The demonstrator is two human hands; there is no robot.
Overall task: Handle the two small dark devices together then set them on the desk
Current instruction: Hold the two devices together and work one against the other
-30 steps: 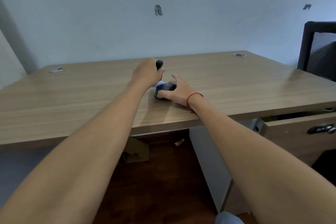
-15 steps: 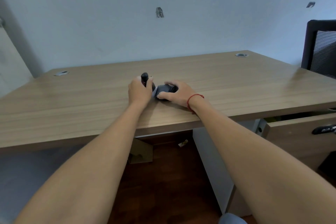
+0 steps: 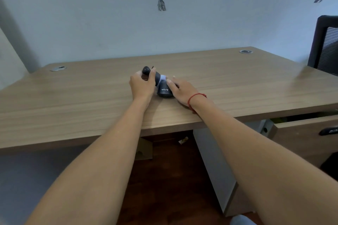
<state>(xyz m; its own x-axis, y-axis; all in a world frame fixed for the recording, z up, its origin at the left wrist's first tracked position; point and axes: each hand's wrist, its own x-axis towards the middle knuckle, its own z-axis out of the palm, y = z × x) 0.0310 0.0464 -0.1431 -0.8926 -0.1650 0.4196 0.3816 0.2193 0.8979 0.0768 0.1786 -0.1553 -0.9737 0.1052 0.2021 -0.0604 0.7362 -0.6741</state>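
Note:
Two small dark devices sit together at the middle of the wooden desk (image 3: 237, 86). My left hand (image 3: 141, 84) is wrapped around a slim dark cylindrical device (image 3: 147, 71), tilted with its rounded top poking out above my fingers. Its lower end, with a pale band, meets a squat dark device (image 3: 163, 91) with white lettering, which stands on the desk. My right hand (image 3: 181, 91) grips that squat device from the right side. A red string circles my right wrist.
A black mesh chair (image 3: 327, 45) stands at the desk's right end. Two round cable grommets (image 3: 246, 51) lie near the desk's back edge. A partly open drawer (image 3: 307, 129) with a dark handle sits below right. A cardboard piece (image 3: 145, 149) lies under the desk.
My left hand drew the cylindrical device back toward me, then tilted it so its lower end meets the squat device. My right hand stayed on the squat device.

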